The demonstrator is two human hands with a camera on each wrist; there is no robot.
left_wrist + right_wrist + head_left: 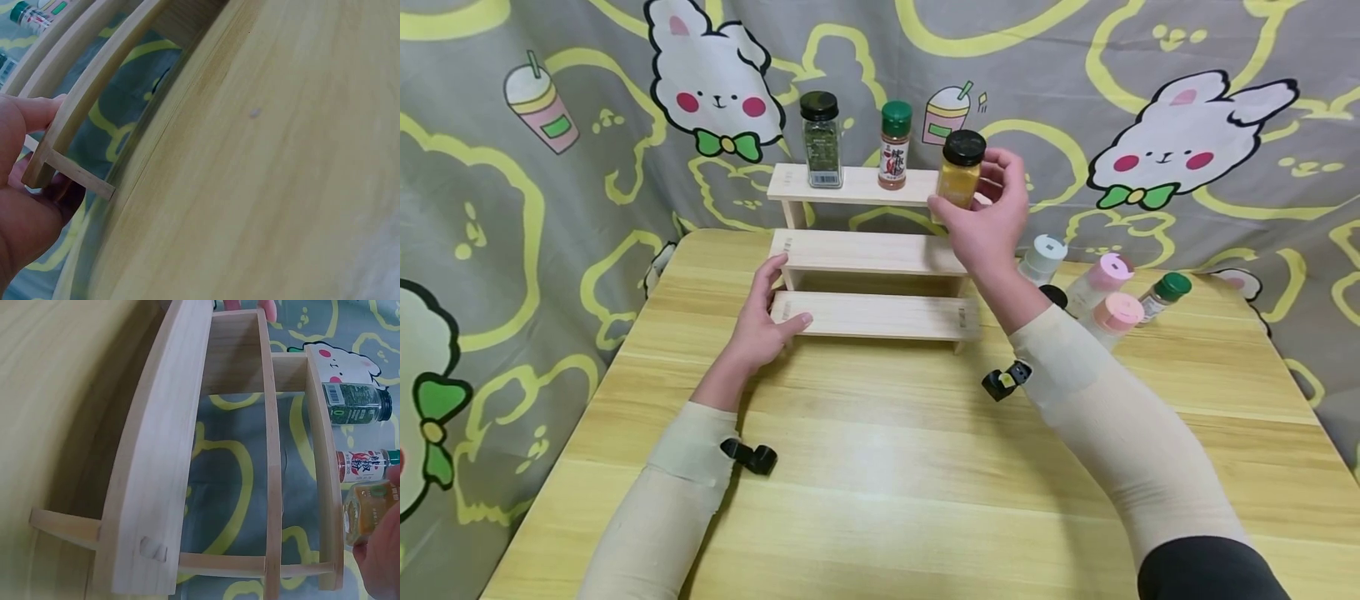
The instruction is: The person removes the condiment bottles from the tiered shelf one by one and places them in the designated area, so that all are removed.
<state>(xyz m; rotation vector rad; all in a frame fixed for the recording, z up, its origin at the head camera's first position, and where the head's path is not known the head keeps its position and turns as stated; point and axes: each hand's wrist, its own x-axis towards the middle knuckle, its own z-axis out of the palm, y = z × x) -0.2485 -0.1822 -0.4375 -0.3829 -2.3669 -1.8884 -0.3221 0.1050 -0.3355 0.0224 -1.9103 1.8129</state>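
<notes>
A three-step wooden rack [880, 317] stands at the back of the table. My right hand [992, 217] grips a spice jar [957, 179] with a black lid and yellow contents, at the right end of the top step. In the right wrist view the jar [369, 509] is close beside a green-capped red spice bottle [362, 464]. At the left end of the top step sits a square glass jar of green flakes [822, 146]. My left hand [763, 321] holds the left end of the rack, thumb on the bottom step [81, 106].
Right of the rack, partly behind my right forearm, stand several bottles: a white-capped one [1043, 258], a pink-capped one [1101, 283], a peach-capped one [1116, 318] and a green-capped one [1163, 296]. A patterned curtain [880, 50] hangs behind the table [865, 467].
</notes>
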